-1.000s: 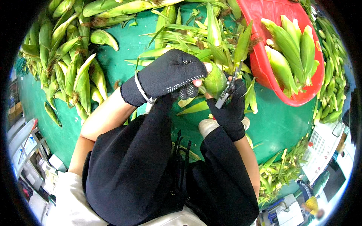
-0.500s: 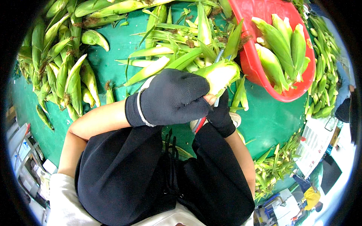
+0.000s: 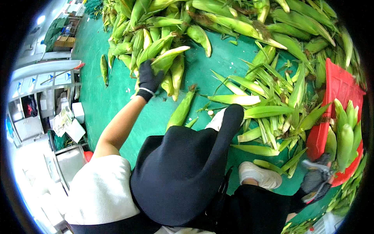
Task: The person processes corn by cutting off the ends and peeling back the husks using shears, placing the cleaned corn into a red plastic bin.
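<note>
My left hand (image 3: 150, 79), in a black knit glove, reaches into the heap at the upper left. Its fingers and thumb close around the lower end of a green husked ear of corn (image 3: 170, 57); neighbouring ears hide part of the grip. Far to the right, my right hand (image 3: 316, 180), gloved too and smeared by motion, is beside the red basket (image 3: 326, 130). It holds what looks like red-handled shears (image 3: 317, 165), whose grey metal shows against the glove. Several trimmed ears (image 3: 346, 141) stand in the basket.
Stripped husks and leaves (image 3: 272, 113) lie in front of me, left of the basket. A single ear (image 3: 183, 107) lies near my knee. More unhusked corn (image 3: 233, 25) is heaped along the far side of the green floor (image 3: 97, 85). White shelving (image 3: 33, 97) stands at the left.
My left hand has let go of the trimmed ear and moved left to the heap. My right hand has moved right, beside the basket. The view has swung left.
</note>
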`<state>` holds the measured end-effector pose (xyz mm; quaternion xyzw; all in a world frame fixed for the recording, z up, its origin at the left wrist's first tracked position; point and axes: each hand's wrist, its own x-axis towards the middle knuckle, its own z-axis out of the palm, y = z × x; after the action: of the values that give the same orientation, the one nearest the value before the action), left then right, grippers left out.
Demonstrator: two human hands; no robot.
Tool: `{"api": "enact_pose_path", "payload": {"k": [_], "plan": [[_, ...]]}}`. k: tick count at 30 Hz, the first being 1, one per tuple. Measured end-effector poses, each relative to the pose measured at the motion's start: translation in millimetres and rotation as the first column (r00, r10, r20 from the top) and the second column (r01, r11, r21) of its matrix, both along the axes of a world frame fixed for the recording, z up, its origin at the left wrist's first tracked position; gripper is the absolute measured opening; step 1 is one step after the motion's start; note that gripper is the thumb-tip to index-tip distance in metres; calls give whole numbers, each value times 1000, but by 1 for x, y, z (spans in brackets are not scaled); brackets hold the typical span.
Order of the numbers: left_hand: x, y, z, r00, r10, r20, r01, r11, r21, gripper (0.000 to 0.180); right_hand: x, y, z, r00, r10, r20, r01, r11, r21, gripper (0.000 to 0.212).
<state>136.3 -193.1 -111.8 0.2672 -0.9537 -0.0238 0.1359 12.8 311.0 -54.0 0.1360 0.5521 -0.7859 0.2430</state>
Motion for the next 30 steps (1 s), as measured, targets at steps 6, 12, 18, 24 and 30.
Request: {"api": "enact_pose_path", "payload": {"k": [6, 12, 18, 24, 30], "plan": [[86, -33, -53, 981, 163, 105, -158, 986, -47, 72, 3, -1, -8, 973, 81, 216, -38, 980, -194, 51], [57, -31, -50, 876, 338, 344, -339, 939, -60, 74, 18, -24, -10, 970, 158, 186, -138, 984, -117, 47], [16, -17, 15, 896, -131, 424, -355, 362, 862, 45, 19, -18, -28, 966, 114, 232, -118, 993, 2, 49], [43, -30, -72, 642, -754, 139, 696, 649, 307, 24, 19, -12, -36, 942, 234, 240, -205, 968, -142, 38], [-47, 123, -22, 959, -273, 71, 87, 528, 845, 27, 23, -33, -72, 949, 316, -10, -315, 942, -119, 44]]}}
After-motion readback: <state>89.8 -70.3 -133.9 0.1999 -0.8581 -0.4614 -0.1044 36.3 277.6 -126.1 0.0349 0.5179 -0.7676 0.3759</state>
